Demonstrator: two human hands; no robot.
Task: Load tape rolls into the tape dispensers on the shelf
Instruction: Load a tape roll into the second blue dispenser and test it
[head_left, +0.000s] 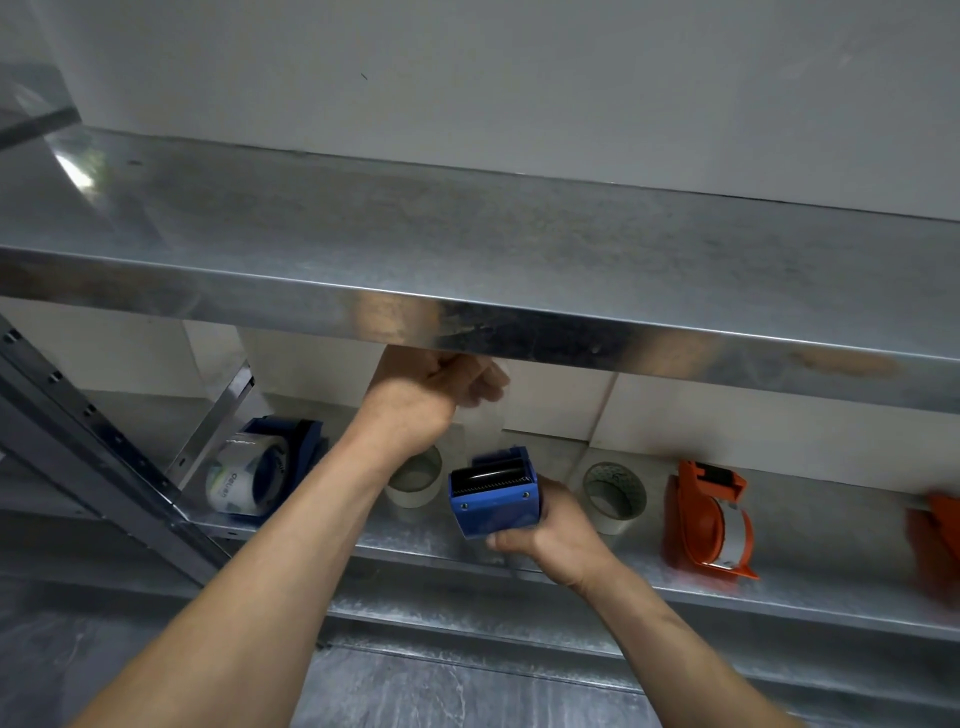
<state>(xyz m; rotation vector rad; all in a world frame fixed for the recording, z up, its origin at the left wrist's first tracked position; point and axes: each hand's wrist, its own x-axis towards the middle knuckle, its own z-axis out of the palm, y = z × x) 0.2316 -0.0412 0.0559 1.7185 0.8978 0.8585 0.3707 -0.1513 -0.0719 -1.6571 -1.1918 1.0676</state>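
My right hand (553, 532) grips a blue tape dispenser (493, 496) just above the front of the lower shelf (779, 582). My left hand (426, 395) is raised close under the upper shelf's edge, its fingers pinching the end of a clear tape strip (485, 426) that stretches down to the dispenser. A loose clear tape roll (415, 480) stands behind my left wrist, and another loose roll (614, 496) stands right of my right hand. A loaded blue dispenser (265, 467) lies at the left. A loaded orange dispenser (709, 519) stands at the right.
The upper metal shelf (467, 249) overhangs the work area and hides the fingertips of my left hand. A perforated upright post (93, 441) runs along the left. Another orange object (937, 540), blurred, sits at the far right edge. White wall panels back the lower shelf.
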